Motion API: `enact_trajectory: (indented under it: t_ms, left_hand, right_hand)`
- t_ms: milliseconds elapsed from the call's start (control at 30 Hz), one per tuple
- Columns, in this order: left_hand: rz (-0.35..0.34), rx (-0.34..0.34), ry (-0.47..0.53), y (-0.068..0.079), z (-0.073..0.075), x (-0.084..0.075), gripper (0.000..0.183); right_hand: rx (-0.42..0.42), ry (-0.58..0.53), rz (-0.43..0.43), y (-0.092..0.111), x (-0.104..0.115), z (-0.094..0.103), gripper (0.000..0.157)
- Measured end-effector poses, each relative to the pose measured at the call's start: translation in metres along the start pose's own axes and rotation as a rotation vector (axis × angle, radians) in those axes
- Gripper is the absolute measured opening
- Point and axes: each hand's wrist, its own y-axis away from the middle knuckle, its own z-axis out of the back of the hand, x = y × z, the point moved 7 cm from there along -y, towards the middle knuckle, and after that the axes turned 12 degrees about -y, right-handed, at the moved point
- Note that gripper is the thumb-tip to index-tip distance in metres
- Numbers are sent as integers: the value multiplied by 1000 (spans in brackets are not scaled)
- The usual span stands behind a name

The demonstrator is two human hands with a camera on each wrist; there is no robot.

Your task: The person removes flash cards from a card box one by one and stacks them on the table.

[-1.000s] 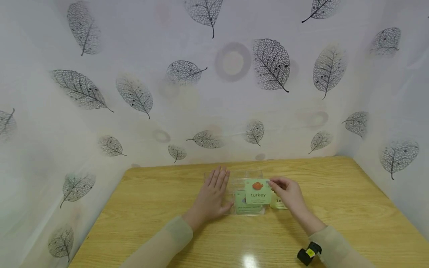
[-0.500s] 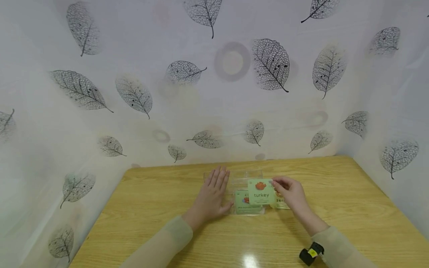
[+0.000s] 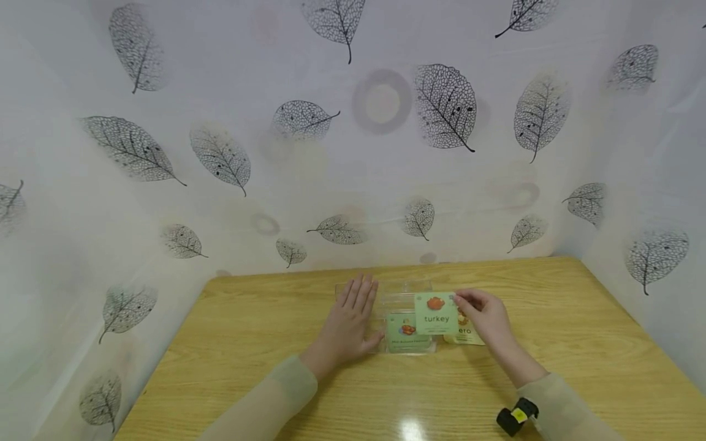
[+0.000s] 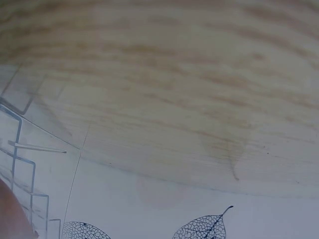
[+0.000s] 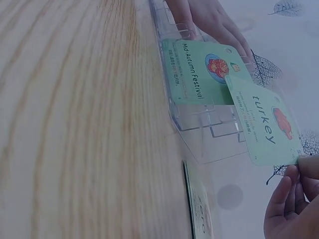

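Observation:
My right hand (image 3: 485,315) pinches the top right corner of a green flashcard (image 3: 436,318) printed "turkey", with a picture of a roast bird. Held up, this card overlaps part of the green "Mid-Autumn Festival" flashcard (image 5: 194,74), which stands in the front of a clear stepped plastic rack (image 5: 192,122). My left hand (image 3: 347,324) lies over the rack's left side, fingers straight. Only a bit of that hand (image 4: 11,216) enters the left wrist view, beside the rack's clear steps (image 4: 30,174).
Right of the rack, a yellowish "zero" flashcard (image 3: 467,338) lies on the wooden table (image 3: 265,306), partly covered by the turkey card and my right hand. A leaf-patterned curtain (image 3: 375,177) hangs behind the table. A black device (image 3: 517,416) is at my right wrist.
My right hand has moved a little to the right with the turkey flashcard, uncovering more of the Mid-Autumn Festival flashcard. The zero flashcard's visible part shifts slightly right. My left hand stays put.

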Motion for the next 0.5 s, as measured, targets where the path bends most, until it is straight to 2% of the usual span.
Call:
enact_trajectory:
  t_ms: [500]
  left_hand:
    - [2,-30,7,0,1,0,103]
  right_hand:
    - [-20,2,18,-1,0,13,34]
